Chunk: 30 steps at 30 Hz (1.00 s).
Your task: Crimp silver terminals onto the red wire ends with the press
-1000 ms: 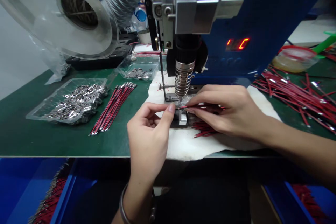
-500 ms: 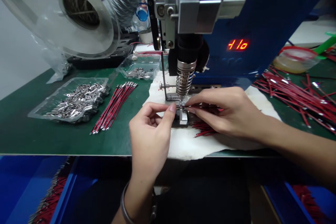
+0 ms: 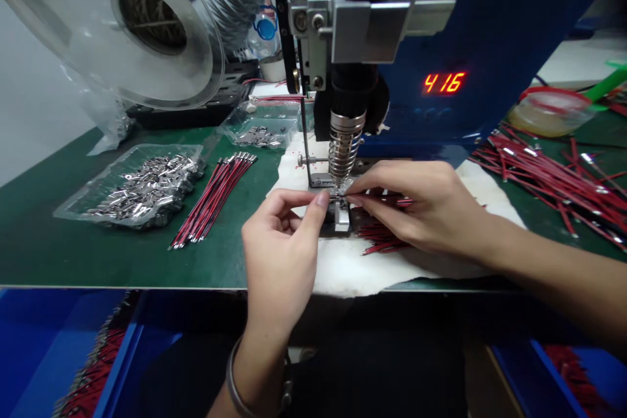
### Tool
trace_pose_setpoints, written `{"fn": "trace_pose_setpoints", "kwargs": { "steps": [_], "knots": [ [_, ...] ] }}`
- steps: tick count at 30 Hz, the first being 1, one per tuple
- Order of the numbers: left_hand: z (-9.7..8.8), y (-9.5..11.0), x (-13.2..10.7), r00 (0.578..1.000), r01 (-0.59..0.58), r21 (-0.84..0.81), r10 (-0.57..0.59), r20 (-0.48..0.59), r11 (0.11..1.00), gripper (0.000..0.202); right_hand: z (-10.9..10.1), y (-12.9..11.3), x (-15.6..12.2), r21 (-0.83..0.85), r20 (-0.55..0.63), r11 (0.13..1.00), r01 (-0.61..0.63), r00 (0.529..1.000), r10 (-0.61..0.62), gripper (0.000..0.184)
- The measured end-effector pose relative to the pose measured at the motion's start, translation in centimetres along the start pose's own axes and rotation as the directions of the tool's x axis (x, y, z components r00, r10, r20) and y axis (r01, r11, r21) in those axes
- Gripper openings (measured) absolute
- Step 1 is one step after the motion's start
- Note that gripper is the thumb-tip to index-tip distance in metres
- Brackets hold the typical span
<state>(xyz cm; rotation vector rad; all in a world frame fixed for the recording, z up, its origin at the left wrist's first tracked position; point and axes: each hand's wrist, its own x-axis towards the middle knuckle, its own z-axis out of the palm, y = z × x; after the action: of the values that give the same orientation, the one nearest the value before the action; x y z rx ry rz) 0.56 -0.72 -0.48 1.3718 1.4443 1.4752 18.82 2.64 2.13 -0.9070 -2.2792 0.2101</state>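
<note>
My left hand is curled, thumb and forefinger pinched at the small metal block under the machine's coiled tip; what it pinches is too small to name. From the right, my right hand pinches a red and black wire and holds its end at the same block. More red wires lie under that hand on a white cloth.
A bundle of red and black wires and a clear tray of metal terminals lie left on the green table. Many loose red wires are at right. A red display reads 416. A clear reel stands at back left.
Both hands stay almost still at the block. The machine's red display has changed to 416.
</note>
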Motion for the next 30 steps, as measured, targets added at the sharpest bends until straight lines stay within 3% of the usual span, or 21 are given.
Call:
{"fn": "trace_pose_setpoints", "kwargs": {
  "steps": [11, 22, 30],
  "knots": [
    [0.01, 0.20, -0.02, 1.000, 0.021, 0.015, -0.021, 0.002, 1.000, 0.020, -0.17, 0.76, -0.17, -0.010, 0.075, 0.999, 0.034, 0.997, -0.034, 0.019],
    [0.00, -0.05, 0.05, 1.000, 0.028, 0.031, -0.029, 0.009, 0.999, 0.020, 0.00, 0.31, -0.10, -0.030, 0.006, 0.997, 0.066, 0.998, -0.066, 0.013],
    [0.06, 0.11, 0.12, 1.000, 0.020, 0.034, -0.021, 0.013, 0.999, 0.020, 0.09, 0.61, 0.02, -0.052, 0.031, 0.995, 0.086, 0.996, -0.085, 0.015]
  ]
}}
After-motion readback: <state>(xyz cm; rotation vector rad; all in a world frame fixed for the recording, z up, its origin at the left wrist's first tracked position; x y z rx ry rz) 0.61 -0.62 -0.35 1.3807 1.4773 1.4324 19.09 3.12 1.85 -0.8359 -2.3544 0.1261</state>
